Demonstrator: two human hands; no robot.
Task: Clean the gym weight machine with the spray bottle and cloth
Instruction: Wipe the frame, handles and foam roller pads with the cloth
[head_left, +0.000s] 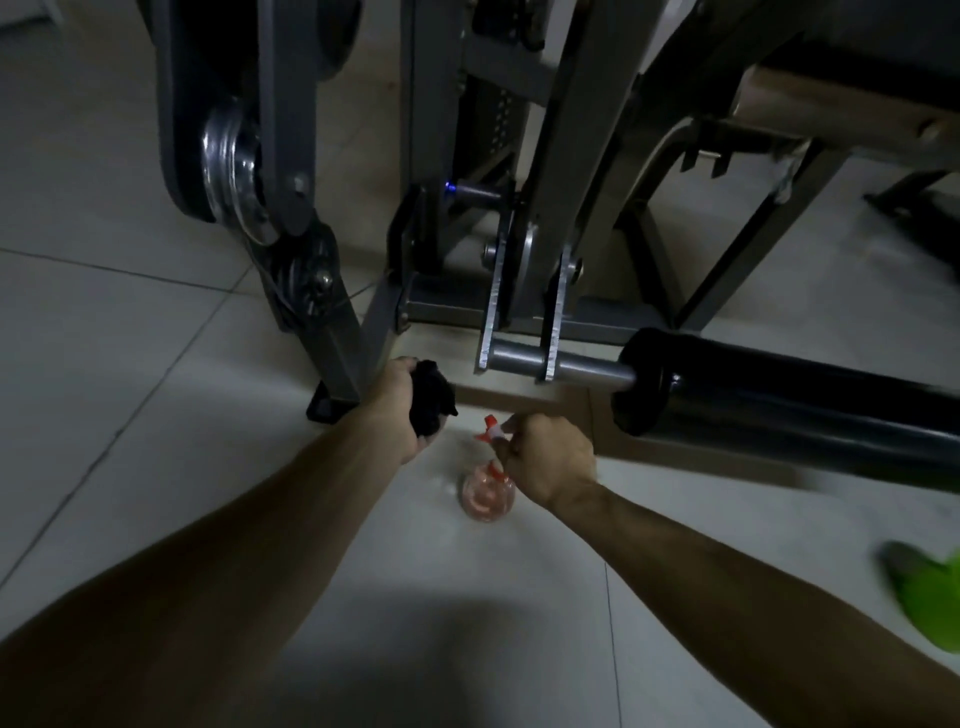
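Two hands low at the foot of the weight machine (288, 156), one with a cloth, one on a spray bottle.
The left hand (402, 415) has its fingers curled tight round a bunched black cloth (431, 402), just beside the machine's grey leg. The right hand (550, 457) closes its fingers on the red-and-white head of the spray bottle (487, 496), whose clear body hangs at seven o'clock from it. The floor (104, 364) is pale tile in a dim room; a black padded roller (779, 395) lies at three o'clock.

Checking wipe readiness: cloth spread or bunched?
Bunched. The black cloth is wadded in the left hand, fingers curled round it, nothing laid flat.
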